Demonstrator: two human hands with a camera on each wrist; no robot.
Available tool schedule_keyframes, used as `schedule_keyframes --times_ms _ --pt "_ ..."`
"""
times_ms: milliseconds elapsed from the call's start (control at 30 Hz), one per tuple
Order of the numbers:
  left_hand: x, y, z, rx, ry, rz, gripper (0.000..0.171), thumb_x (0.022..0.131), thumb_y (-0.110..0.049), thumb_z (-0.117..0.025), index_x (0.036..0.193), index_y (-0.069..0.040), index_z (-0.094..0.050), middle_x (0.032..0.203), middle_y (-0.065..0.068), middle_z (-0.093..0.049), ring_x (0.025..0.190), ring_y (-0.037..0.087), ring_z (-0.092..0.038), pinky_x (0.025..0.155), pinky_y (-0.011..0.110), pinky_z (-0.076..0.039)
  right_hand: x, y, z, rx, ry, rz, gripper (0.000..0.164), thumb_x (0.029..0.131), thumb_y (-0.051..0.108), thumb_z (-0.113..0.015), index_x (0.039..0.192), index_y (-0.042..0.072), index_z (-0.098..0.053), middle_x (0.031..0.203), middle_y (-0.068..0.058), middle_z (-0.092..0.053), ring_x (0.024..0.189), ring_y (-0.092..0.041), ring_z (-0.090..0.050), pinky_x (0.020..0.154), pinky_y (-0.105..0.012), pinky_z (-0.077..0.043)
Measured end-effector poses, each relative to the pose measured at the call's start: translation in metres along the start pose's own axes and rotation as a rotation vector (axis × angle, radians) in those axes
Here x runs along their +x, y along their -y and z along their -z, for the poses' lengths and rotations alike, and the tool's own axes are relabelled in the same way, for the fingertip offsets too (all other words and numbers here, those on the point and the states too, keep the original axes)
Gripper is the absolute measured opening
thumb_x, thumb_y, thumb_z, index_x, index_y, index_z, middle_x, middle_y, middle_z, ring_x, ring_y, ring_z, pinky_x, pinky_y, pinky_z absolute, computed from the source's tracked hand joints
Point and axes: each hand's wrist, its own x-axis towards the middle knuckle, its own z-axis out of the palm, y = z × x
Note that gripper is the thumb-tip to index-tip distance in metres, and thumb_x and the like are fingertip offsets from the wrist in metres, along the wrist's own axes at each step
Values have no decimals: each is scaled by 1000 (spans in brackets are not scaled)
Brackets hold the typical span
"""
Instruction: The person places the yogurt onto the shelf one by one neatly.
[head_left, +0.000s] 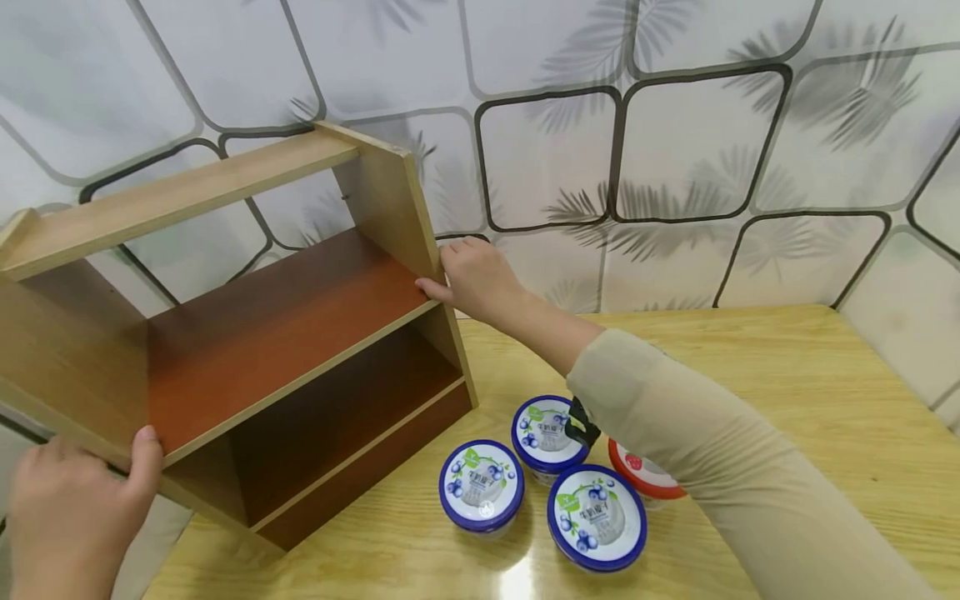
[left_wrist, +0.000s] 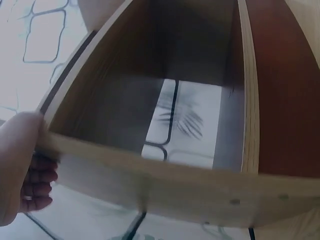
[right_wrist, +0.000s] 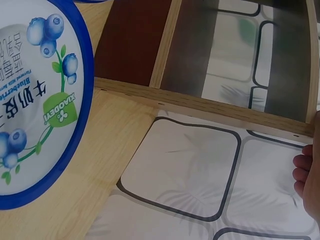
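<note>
A small wooden shelf unit [head_left: 255,333] with pale side panels and red-brown boards stands at an angle on the left of the head view. My left hand [head_left: 75,500] grips its left side panel, thumb on the edge by the middle board. On the opposite panel, my right hand [head_left: 480,279] holds on at about the same height, its thumb inside and its fingers round the outside. Both wrist views show fingers behind the panels: the left hand [left_wrist: 30,170] and the right hand [right_wrist: 309,172].
Right of the shelf, three blue-lidded tubs [head_left: 482,487] with blueberry pictures and one red-lidded tub [head_left: 637,467] stand on the wooden table [head_left: 810,400]. My right forearm partly hides the red one. A patterned wall covering [head_left: 547,158] rises behind the table.
</note>
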Motion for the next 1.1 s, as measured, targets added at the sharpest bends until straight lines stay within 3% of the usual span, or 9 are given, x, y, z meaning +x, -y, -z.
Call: schedule_keyframes --times_ms 167,300,633,700,767,867,1100 --pt "2 -3 3 38 92 43 58 87 -29 -38 38 0 -31 48 24 -35 56 47 -39 68 54 -29 3 2 -1 18 14 -16 43 86 42 -64 71 2 -58 67 -9 -60 71 -28 -61 70 -36 -49" --pt "3 -2 3 27 76 14 58 87 -29 -36 35 -3 -27 46 21 -32 57 48 -38 69 55 -30 4 2 -2 27 -4 1 41 86 38 -65 69 2 -57 66 -10 -60 71 -28 -61 75 -36 -49" --pt "2 -3 3 47 120 18 59 87 -25 -35 33 -4 -26 47 24 -34 67 52 -43 79 55 -33 2 -2 -3 104 6 38 34 87 30 -64 69 2 -56 64 -8 -59 66 -26 -58 79 -36 -47" --pt "2 -5 4 72 140 52 60 86 -25 -36 32 -3 -28 50 25 -36 70 51 -44 72 56 -36 1 -4 -2 117 3 43 34 87 29 -65 68 3 -56 64 -8 -59 65 -26 -58 78 -36 -48" --pt "2 -6 5 113 165 95 59 86 -26 -38 32 -2 -30 53 24 -38 69 49 -44 57 54 -37 1 -6 -3 119 -14 60 35 86 29 -65 66 3 -55 62 -7 -58 63 -25 -57 74 -36 -48" --pt "2 -7 6 154 159 142 58 85 -29 -40 34 -2 -33 57 23 -40 66 45 -45 39 47 -27 2 -8 -5 105 -50 89 36 85 30 -66 64 3 -54 60 -7 -57 61 -24 -56 68 -35 -48" --pt "3 -5 6 157 40 4 63 86 -37 -30 33 -2 -28 47 20 -35 52 43 -41 41 47 -27 2 -8 -6 107 -97 122 37 83 30 -68 61 3 -54 58 -7 -56 59 -24 -56 60 -34 -46"
